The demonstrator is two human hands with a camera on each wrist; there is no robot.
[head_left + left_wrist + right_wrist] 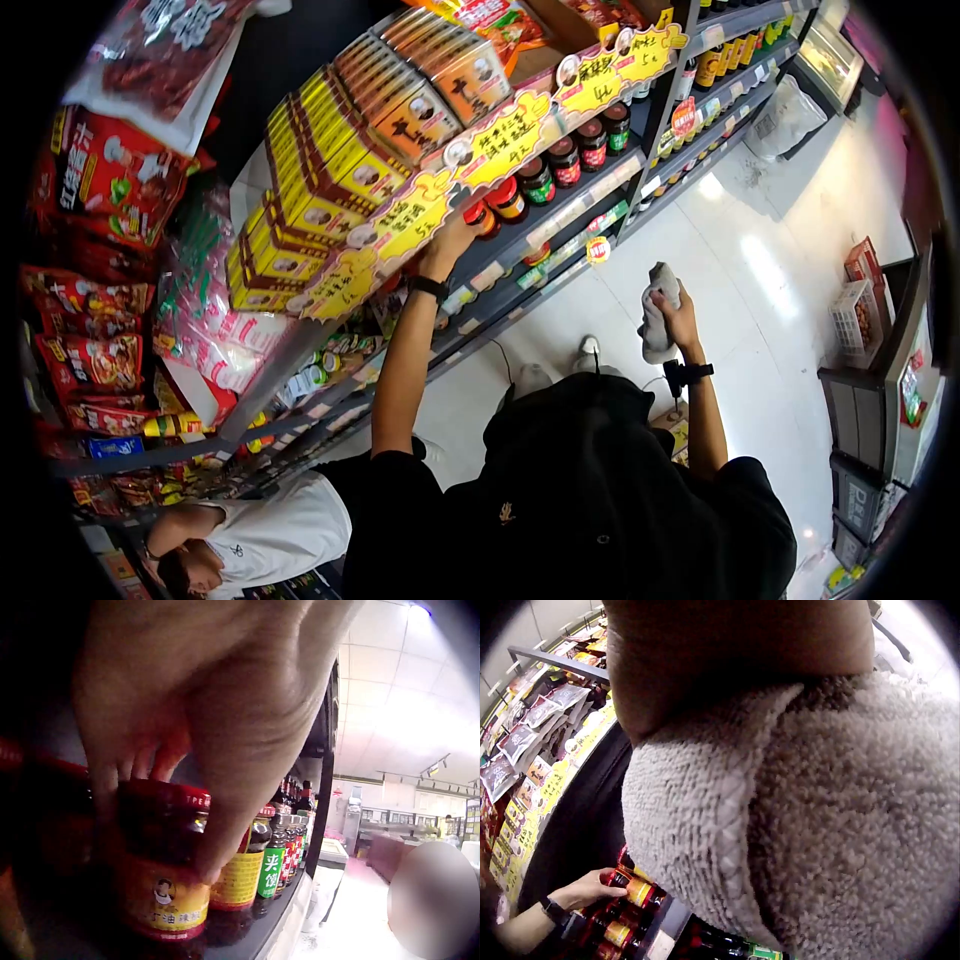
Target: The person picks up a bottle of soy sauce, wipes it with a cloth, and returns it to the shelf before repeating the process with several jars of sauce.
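Observation:
My left hand (450,246) reaches onto the shelf under the yellow price tags. In the left wrist view its thumb and fingers go round a red-lidded jar (171,904) of chili oil sauce with a yellow and red label. The jar stands upright at the shelf's front, its far side hidden by the hand. Beside it is another red-lidded jar (238,877) with a yellow label. Out over the floor, my right hand (682,316) grips a bunched grey cloth (657,340). The cloth's fluffy pile (855,817) fills much of the right wrist view.
Above the jars, yellow price tags (505,140) edge a shelf stacked with small boxes (335,150). Bagged goods (105,360) hang at left. A person in a white shirt (280,530) is at lower left. A counter (850,420) stands at right, across the pale floor (740,270).

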